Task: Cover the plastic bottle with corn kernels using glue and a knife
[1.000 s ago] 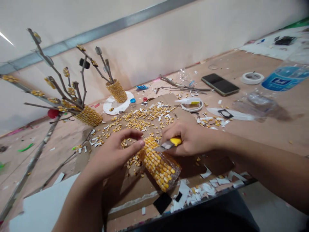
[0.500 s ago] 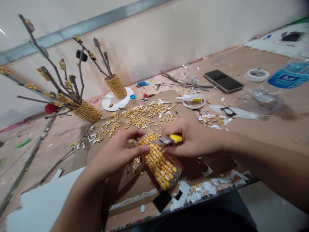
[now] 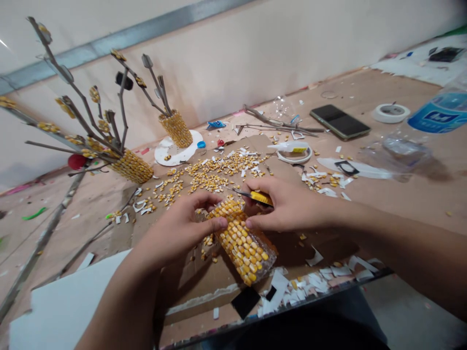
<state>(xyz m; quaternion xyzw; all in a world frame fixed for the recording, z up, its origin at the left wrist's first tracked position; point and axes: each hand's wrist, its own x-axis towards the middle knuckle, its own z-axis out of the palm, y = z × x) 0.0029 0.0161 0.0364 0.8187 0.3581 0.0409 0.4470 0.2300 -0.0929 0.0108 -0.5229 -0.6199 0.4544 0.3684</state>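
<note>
A clear cylinder partly covered in rows of corn kernels point(image 3: 242, 243) lies tilted over the cardboard point(image 3: 197, 287). My left hand point(image 3: 193, 218) grips its upper left end, thumb on the kernels. My right hand point(image 3: 277, 204) is closed on a yellow cutter point(image 3: 260, 197), whose blade points left above the cylinder's upper end. The right thumb rests at the cylinder's upper right side. Loose kernels point(image 3: 207, 181) and white scraps are spread just beyond both hands.
Two kernel-covered pots with twigs point(image 3: 133, 167) point(image 3: 175, 129) stand at the back left. Toward the right are a glue bottle point(image 3: 292, 147), a phone point(image 3: 340, 121), a tape roll point(image 3: 391, 113) and a plastic bottle point(image 3: 438, 114). White scraps point(image 3: 317, 283) line the front edge.
The cutter in my right hand has turned, and its blade has moved up and away from the kernels on the cylinder. My left hand and the cylinder are almost unchanged.
</note>
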